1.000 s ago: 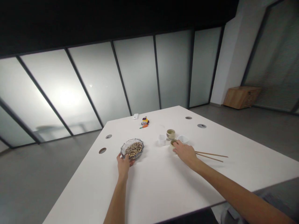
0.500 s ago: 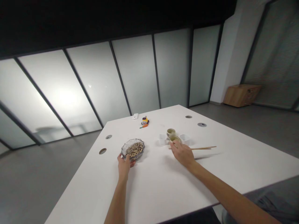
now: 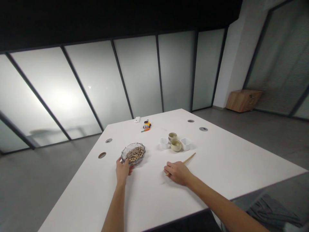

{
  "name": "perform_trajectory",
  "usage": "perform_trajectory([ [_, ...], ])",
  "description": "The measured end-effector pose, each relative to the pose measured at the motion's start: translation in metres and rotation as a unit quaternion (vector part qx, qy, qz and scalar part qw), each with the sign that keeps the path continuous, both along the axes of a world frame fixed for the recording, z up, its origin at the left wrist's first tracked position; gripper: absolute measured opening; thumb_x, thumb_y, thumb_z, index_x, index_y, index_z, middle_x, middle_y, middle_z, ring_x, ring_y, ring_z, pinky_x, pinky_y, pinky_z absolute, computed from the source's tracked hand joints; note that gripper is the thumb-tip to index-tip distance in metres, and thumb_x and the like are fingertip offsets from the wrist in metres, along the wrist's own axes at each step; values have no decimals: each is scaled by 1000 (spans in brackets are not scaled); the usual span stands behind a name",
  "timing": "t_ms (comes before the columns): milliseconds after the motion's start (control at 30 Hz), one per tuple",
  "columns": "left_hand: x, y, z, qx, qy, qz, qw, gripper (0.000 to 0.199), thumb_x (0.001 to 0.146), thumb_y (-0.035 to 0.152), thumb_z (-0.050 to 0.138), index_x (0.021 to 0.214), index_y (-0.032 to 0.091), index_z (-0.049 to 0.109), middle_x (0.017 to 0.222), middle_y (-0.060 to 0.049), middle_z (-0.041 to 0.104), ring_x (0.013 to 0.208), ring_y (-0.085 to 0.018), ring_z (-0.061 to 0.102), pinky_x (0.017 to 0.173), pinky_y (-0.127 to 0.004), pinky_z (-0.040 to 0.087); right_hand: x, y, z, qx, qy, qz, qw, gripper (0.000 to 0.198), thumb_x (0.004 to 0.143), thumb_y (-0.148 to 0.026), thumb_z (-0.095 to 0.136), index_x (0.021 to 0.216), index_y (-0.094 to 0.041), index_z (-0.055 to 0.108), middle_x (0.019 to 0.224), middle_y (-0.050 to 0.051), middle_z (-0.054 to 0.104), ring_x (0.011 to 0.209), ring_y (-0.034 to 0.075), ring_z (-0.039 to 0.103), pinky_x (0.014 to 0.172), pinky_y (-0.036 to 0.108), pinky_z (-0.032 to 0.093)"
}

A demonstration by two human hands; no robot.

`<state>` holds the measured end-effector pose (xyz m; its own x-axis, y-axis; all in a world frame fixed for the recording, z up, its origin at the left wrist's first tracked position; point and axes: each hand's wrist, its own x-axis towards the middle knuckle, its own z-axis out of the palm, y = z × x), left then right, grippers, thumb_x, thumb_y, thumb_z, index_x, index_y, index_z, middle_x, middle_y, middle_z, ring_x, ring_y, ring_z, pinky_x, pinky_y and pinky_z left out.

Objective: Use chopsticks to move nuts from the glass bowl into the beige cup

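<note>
My left hand (image 3: 122, 170) is closed on the near left rim of a clear glass bowl (image 3: 126, 150), thumb above and fingers below. Inside lie dark seeds and paler pieces like peanuts (image 3: 135, 154). To the right, my right hand (image 3: 178, 172) rests low over the table, its fingers closed round wooden chopsticks (image 3: 190, 158). The chopsticks point away to the upper right, and a short end shows beside the fingertips. Beyond this hand stand a pale green cup (image 3: 176, 146), a second green cup (image 3: 172, 136) behind it, and white cups at the left (image 3: 163, 143) and right (image 3: 186, 144).
Farther back on the white table (image 3: 149, 199) are a yellow toy vehicle (image 3: 146, 124), an orange toy carrot (image 3: 145, 130) and a small white device (image 3: 137, 120). Round cable holes (image 3: 102, 155) sit near both side edges. A wooden cabinet (image 3: 243, 100) stands on the floor.
My right hand has moved from beside the cups toward me, and the chopsticks have come with it, turned to a diagonal. My left hand stays on the bowl. The view has shifted slightly.
</note>
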<state>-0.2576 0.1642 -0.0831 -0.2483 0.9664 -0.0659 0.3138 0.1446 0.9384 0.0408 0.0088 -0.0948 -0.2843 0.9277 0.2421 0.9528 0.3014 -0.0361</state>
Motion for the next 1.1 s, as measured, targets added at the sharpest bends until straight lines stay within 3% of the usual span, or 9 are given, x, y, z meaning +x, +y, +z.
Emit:
perform_trajectory([
  [167,-5,-3,1,78,184,49,978,48,104,45,67,142,16,57,136,-22,70,104,-32,80,86,-45,67,-4,-3,12,-57,22,-28,998,22,112,-25,58,113,-21,80,115,9,81,87,21,75,70,32,41],
  [233,-3,-6,1,103,222,62,968,45,106,45,64,141,17,59,137,-22,66,109,-34,78,93,-49,65,-4,-3,15,-65,39,-32,997,19,109,-27,64,116,-21,81,119,10,80,92,23,76,74,32,45],
  [500,14,-19,-4,234,220,44,946,33,104,31,63,134,19,60,132,-15,61,108,-30,72,87,-44,63,1,-1,14,-68,109,-8,992,35,99,-49,85,119,-20,83,124,13,78,112,30,74,97,39,52],
  [633,20,-18,-11,296,200,18,934,25,102,28,62,126,21,60,127,-10,60,95,-25,68,88,-43,63,1,0,14,-68,119,5,991,43,92,-55,91,116,-20,84,122,14,78,115,31,72,103,41,50],
  [767,21,-19,-14,326,172,3,929,25,100,30,60,124,22,60,121,-7,60,79,-19,60,86,-44,63,1,0,12,-47,126,10,991,37,98,-52,85,117,-20,84,119,13,78,113,30,70,102,41,49],
  [933,21,-21,-11,345,154,4,926,26,96,30,61,121,22,61,117,-7,60,78,-20,58,87,-45,63,1,0,9,-34,128,6,991,24,104,-37,76,117,-19,85,119,12,78,110,27,71,101,40,49],
  [1100,22,-22,-9,368,148,1,918,24,95,28,61,118,22,61,115,-6,59,80,-20,58,88,-45,61,1,0,11,-40,128,8,991,31,100,-45,82,118,-20,85,121,13,78,112,28,70,100,39,49],
])
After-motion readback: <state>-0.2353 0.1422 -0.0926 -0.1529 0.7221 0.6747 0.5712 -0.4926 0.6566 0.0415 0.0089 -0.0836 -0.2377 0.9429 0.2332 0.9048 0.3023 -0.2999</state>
